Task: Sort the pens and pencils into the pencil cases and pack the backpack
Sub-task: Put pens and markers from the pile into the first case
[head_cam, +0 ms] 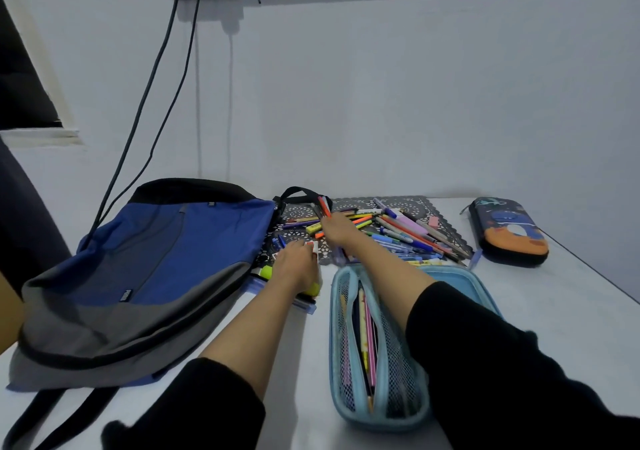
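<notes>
Fingers of right hand [337, 230]: curling tight round two markers [324, 206], one orange and one grey, and lifting them over the pile.
Fingers of left hand [297, 265]: lying on a clear pouch [305, 306], tips at a red-and-white item [312, 246]; pinching or only touching, cannot tell.
Pens and pencils [405, 233]: sprawling across the lace mat [415, 203].
Blue case [346, 411]: lying open nearest, pencils sitting in its mesh pocket.
Dark case [509, 233]: lying closed, far right.
Backpack [156, 269]: lying flat, left.

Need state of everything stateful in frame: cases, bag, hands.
blue pencil case: open, pencils behind mesh
dark pencil case: closed
backpack: lying flat, zip not visible
pen pile: loose on mat
right hand: grips markers
left hand: over clear pouch, grip unclear
</notes>
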